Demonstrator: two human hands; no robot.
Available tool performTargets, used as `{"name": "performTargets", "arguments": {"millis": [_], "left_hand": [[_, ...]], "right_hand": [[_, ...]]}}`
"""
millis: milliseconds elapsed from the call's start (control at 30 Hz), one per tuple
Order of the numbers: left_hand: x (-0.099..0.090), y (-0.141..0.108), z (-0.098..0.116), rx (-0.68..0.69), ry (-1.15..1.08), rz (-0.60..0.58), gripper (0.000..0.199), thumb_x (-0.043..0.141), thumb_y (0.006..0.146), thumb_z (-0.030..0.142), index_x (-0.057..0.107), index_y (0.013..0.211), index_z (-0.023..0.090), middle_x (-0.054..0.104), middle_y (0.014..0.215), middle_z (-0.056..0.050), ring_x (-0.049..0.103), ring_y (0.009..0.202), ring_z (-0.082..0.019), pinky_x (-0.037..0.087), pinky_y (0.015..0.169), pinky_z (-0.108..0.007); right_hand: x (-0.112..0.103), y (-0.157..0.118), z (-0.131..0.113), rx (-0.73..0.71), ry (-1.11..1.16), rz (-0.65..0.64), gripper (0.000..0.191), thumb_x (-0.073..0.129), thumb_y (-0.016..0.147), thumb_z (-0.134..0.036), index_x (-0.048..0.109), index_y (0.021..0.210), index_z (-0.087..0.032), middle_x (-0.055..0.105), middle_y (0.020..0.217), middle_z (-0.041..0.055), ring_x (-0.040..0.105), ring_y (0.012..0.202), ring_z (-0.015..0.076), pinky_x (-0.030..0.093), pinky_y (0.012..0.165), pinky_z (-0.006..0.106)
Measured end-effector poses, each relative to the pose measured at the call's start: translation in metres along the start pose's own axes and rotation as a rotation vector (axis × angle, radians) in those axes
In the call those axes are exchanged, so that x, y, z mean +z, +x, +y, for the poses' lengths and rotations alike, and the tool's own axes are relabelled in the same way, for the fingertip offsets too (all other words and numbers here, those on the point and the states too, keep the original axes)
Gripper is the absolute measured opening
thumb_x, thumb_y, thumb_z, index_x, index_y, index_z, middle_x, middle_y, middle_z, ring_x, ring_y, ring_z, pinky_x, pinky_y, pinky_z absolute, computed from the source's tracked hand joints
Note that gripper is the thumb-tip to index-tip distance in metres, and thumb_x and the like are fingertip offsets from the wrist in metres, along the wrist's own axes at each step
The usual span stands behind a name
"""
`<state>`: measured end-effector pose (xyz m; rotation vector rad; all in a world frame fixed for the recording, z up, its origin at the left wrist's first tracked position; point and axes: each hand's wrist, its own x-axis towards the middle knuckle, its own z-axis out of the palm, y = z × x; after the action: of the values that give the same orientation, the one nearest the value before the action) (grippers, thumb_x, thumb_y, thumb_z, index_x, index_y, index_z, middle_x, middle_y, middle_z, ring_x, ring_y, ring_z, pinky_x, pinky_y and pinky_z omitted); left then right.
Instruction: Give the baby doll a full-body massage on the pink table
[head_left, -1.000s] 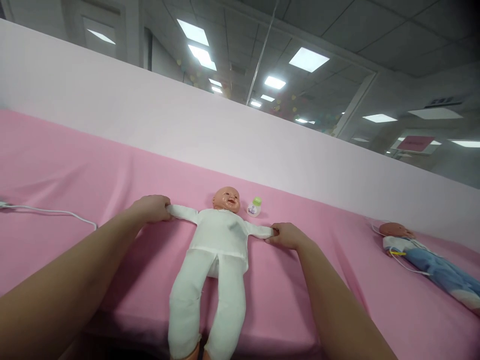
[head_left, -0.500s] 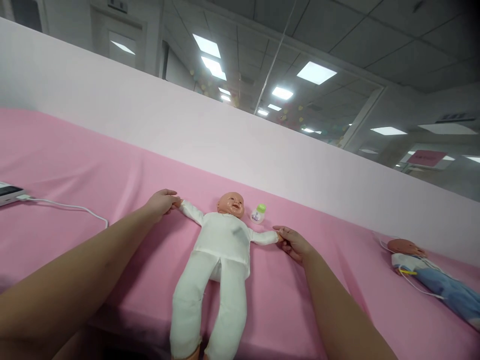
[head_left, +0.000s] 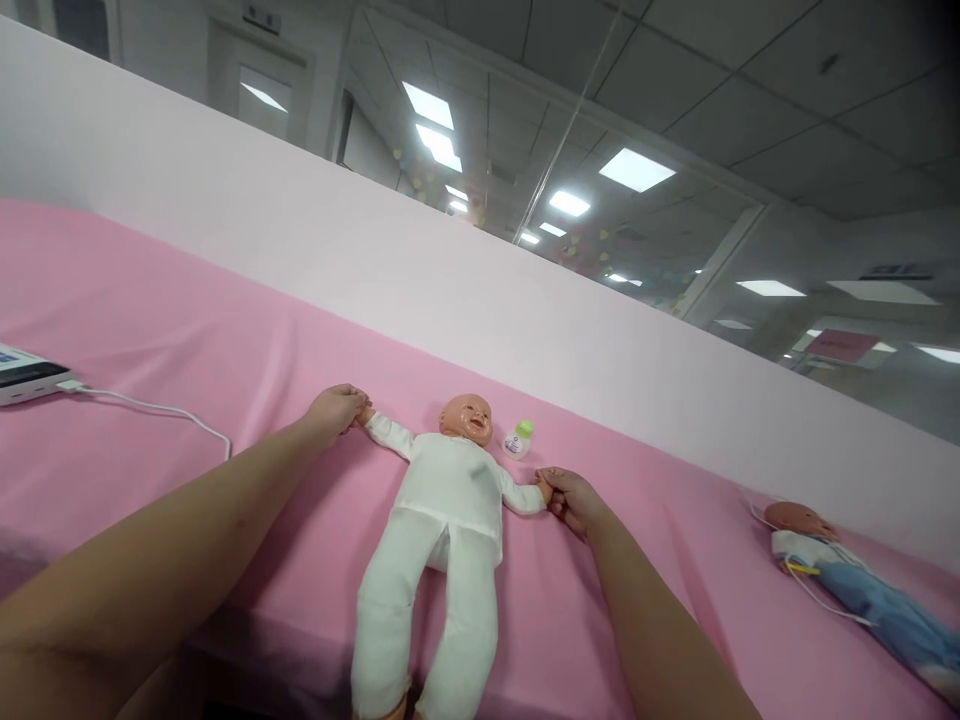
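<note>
A baby doll (head_left: 450,485) in a white top and white trousers lies face up on the pink sheet (head_left: 285,560). My left hand (head_left: 339,410) holds the doll's small hand at the left, its arm stretched out sideways. At the right, my right hand (head_left: 574,500) pinches the doll's other hand, and that arm bends slightly downward. Beside the doll's head stands or lies a small clear bottle (head_left: 517,440) with a green cap; which of the two I cannot tell.
A second doll (head_left: 862,590) in blue and white, with a thin tube around it, lies at the far right. On the left sits a white device (head_left: 30,378) with a white cable (head_left: 157,408). A low white wall (head_left: 420,290) runs behind the sheet.
The doll's arm in my right hand has moved down and inward, toward its body. My left hand keeps its hold. The whole view has shifted slightly.
</note>
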<state>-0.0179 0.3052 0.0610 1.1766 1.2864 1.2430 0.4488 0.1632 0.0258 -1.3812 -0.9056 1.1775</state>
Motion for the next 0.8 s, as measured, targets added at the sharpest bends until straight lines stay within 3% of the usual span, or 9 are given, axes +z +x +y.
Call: {"name": "performTargets", "arguments": {"millis": [200,367,467,567,700,800], "left_hand": [[-0.004,0.006,-0.005,0.021,0.141,0.012,0.022,0.062,0.072,0.026,0.066,0.092,0.019,0.057,0.059,-0.001,0.047,0.047,-0.016,0.037,0.046,-0.027],[-0.011,0.019,-0.013,0.009,0.085,-0.04,0.051,0.06,0.06,0.019,0.063,0.111,0.019,0.055,0.056,0.0,0.053,0.051,-0.02,0.04,0.046,-0.028],[-0.014,0.025,-0.018,0.022,0.06,-0.031,0.048,0.062,0.059,0.02,0.063,0.107,0.02,0.061,0.062,-0.001,0.056,0.054,-0.021,0.045,0.049,-0.03],[-0.013,0.024,-0.017,0.034,0.021,-0.032,0.034,0.063,0.062,0.021,0.065,0.095,0.02,0.061,0.063,-0.002,0.058,0.054,-0.021,0.048,0.052,-0.031],[-0.01,0.019,-0.013,0.007,-0.02,-0.009,0.026,0.071,0.065,0.027,0.067,0.09,0.02,0.063,0.066,-0.002,0.059,0.056,-0.018,0.052,0.055,-0.029],[-0.01,0.018,-0.013,0.026,-0.017,-0.011,0.026,0.076,0.067,0.033,0.066,0.087,0.02,0.061,0.065,0.0,0.058,0.055,-0.017,0.053,0.054,-0.028]], "right_hand": [[0.013,0.005,0.004,-0.007,-0.032,0.077,0.029,0.078,0.082,-0.04,0.063,0.074,-0.016,0.047,0.049,-0.0051,0.035,0.041,0.0059,0.03,0.037,0.016],[0.011,0.0,0.004,-0.058,0.081,0.09,0.023,0.078,0.082,-0.035,0.065,0.076,-0.017,0.056,0.057,-0.0014,0.047,0.048,0.0084,0.048,0.047,0.018],[0.002,-0.011,0.003,-0.097,0.164,0.039,0.018,0.081,0.078,-0.027,0.068,0.087,-0.017,0.062,0.067,0.0008,0.054,0.055,0.0098,0.059,0.065,0.024],[-0.002,-0.021,0.002,-0.097,0.202,-0.028,0.025,0.086,0.075,-0.026,0.07,0.093,-0.018,0.065,0.073,0.0016,0.058,0.06,0.0108,0.062,0.074,0.028],[0.004,-0.025,0.0,-0.108,0.159,-0.133,0.029,0.087,0.078,-0.038,0.069,0.087,-0.017,0.07,0.083,0.0046,0.055,0.056,0.0091,0.057,0.061,0.025],[0.008,-0.021,0.002,-0.107,0.144,-0.087,0.032,0.087,0.078,-0.043,0.068,0.082,-0.017,0.066,0.073,0.0022,0.047,0.051,0.0072,0.049,0.051,0.02]]}}
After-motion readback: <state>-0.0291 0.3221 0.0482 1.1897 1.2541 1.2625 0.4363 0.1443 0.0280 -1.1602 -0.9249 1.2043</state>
